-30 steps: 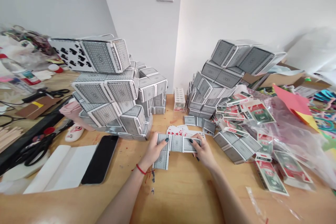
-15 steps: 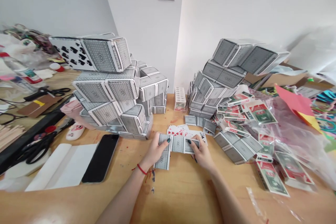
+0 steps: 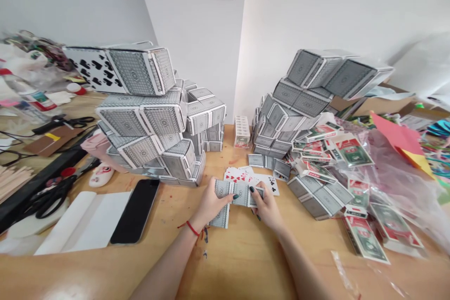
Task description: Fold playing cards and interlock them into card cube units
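Between my hands is a strip of grey-backed playing cards (image 3: 242,193), held above the table, with one part hanging down at its left end. My left hand (image 3: 211,202) grips the left part, its thumb stretched across the card backs. At the right end, my right hand (image 3: 266,205) pinches the strip with the thumb on top; its other fingers are partly hidden underneath. Just beyond lie loose face-up playing cards (image 3: 270,183), red and black suits showing. Stacked card boxes form a left tower (image 3: 144,119) and a right tower (image 3: 291,98).
A black phone (image 3: 135,211) and white paper (image 3: 87,220) lie to the left, near black scissors (image 3: 58,190). Card packs (image 3: 365,236) and clear plastic wrap (image 3: 397,183) cover the right side. A folded card block (image 3: 319,197) rests right of my hands.
My left thumb has slid right along the cards toward the strip's middle. The right hand's grip has shifted slightly, and the strip's right part now appears more folded.
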